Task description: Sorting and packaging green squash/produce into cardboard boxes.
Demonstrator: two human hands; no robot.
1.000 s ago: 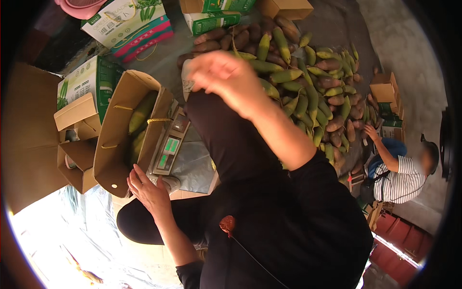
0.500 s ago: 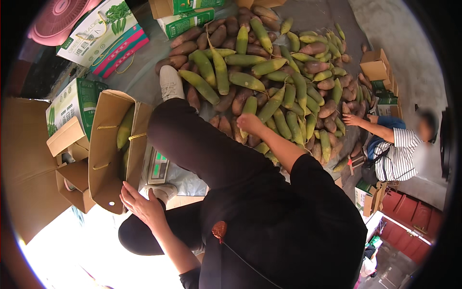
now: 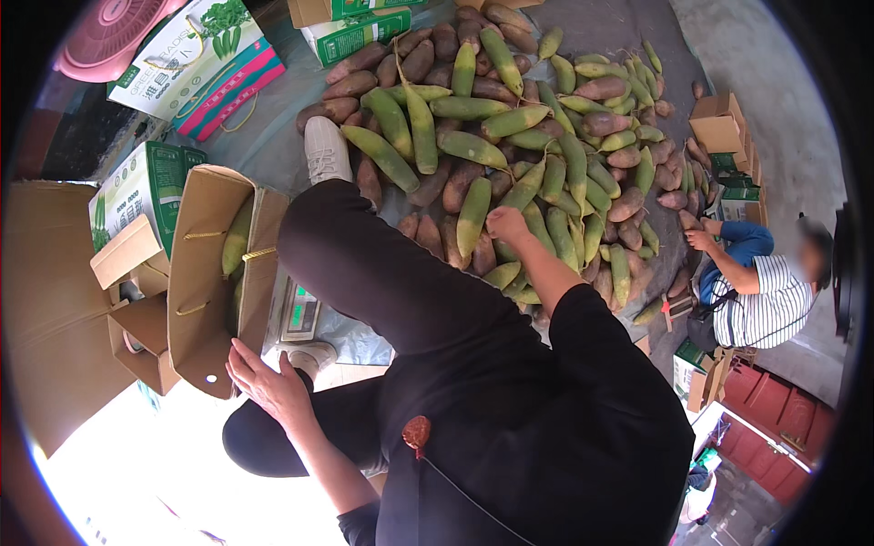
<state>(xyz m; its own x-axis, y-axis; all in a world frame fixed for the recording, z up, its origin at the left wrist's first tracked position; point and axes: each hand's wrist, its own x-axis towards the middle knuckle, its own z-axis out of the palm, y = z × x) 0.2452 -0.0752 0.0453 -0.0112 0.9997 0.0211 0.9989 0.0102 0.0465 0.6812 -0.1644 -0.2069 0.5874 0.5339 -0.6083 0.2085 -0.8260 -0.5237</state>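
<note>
My right hand (image 3: 507, 224) is over the pile with its fingers curled, at the lower end of a green radish (image 3: 525, 185); what lies under the fingers is hidden. Just left of it lies another green radish (image 3: 473, 218), apart from the fingers. My left hand (image 3: 276, 387), fingers stretched out, is beside the lower edge of an open brown cardboard box (image 3: 208, 264), and its fingertips are close to the side. Inside that box is at least one green radish (image 3: 237, 238). Yellow cord handles show on the box walls.
Reddish-brown radishes (image 3: 428, 232) lie among the green ones. Under the box is a scale (image 3: 299, 314) with a lit green display. Printed boxes (image 3: 355, 36), a pink fan-like thing (image 3: 114, 36) and a carton (image 3: 719, 123) stand around. A person in a striped shirt (image 3: 765, 300) works at right.
My right hand has moved right, off the radish it covered, which now shows fully. My left hand has hardly moved. The other person's hands have drawn back from the pile, holding a brownish radish.
</note>
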